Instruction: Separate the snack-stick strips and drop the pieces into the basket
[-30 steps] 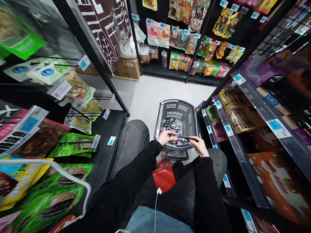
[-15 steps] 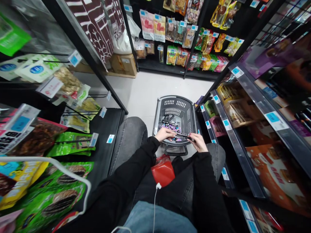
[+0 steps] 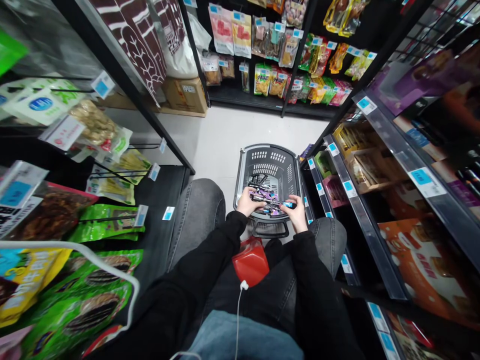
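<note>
A dark grey plastic shopping basket point(image 3: 275, 147) stands on the floor between my knees, its handle folded toward me. Inside it lies a loose pile of slim black and purple packets point(image 3: 267, 191), too small to read. Over the basket's near part, my left hand point(image 3: 246, 202) is closed, thumb and fingers pinching slim dark packets at the left end. Facing it, my right hand point(image 3: 297, 214) grips the right end of a slim packet with a bright blue tip point(image 3: 288, 204). Whether both hands hold the same packet, I cannot tell.
Bagged snacks point(image 3: 108, 280) fill the left shelf, and price-tagged shelves point(image 3: 378, 215) rise close on the right. Hanging snack packs point(image 3: 262, 80) and a cardboard box point(image 3: 185, 95) are at the back. A red pouch point(image 3: 250, 262) with a white cable sits at my lap.
My right hand has moved left and a little lower, closer to the left hand. The left hand has shifted slightly up and left. A blue tip now shows at the right fingers.
</note>
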Demonstrator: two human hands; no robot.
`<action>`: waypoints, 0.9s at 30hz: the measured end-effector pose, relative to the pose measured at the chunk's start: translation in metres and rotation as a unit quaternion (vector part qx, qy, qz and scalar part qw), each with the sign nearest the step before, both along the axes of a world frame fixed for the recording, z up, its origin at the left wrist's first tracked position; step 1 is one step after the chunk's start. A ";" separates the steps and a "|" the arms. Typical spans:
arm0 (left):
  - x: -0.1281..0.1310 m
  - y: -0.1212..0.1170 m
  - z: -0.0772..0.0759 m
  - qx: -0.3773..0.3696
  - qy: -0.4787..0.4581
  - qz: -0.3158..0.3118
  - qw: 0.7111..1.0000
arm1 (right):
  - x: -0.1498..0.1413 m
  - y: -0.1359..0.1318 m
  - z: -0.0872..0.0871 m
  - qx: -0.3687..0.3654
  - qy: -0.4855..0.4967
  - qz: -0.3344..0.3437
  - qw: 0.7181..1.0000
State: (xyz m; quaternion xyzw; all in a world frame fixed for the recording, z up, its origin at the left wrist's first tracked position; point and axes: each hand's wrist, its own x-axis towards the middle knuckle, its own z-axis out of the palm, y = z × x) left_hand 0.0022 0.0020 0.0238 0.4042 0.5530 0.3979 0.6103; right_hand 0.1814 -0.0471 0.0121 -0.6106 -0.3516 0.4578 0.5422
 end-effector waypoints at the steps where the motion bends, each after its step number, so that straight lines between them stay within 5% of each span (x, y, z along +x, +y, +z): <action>1: -0.001 0.002 -0.001 -0.015 -0.018 0.004 1.000 | 0.000 0.000 -0.001 0.008 -0.005 -0.002 1.000; 5: -0.003 0.006 -0.001 -0.050 -0.085 -0.016 0.995 | 0.002 0.002 0.000 0.042 0.007 -0.026 0.999; 11: -0.007 0.007 0.007 -0.041 -0.170 -0.079 0.981 | 0.012 0.000 0.016 0.047 0.161 -0.012 0.986; 20: -0.018 0.009 0.017 -0.080 -0.225 -0.174 0.955 | 0.042 -0.009 0.018 -0.098 0.190 0.071 0.974; 27: -0.019 0.008 0.021 -0.067 -0.271 -0.168 0.946 | 0.042 -0.007 0.021 -0.026 0.200 0.048 0.978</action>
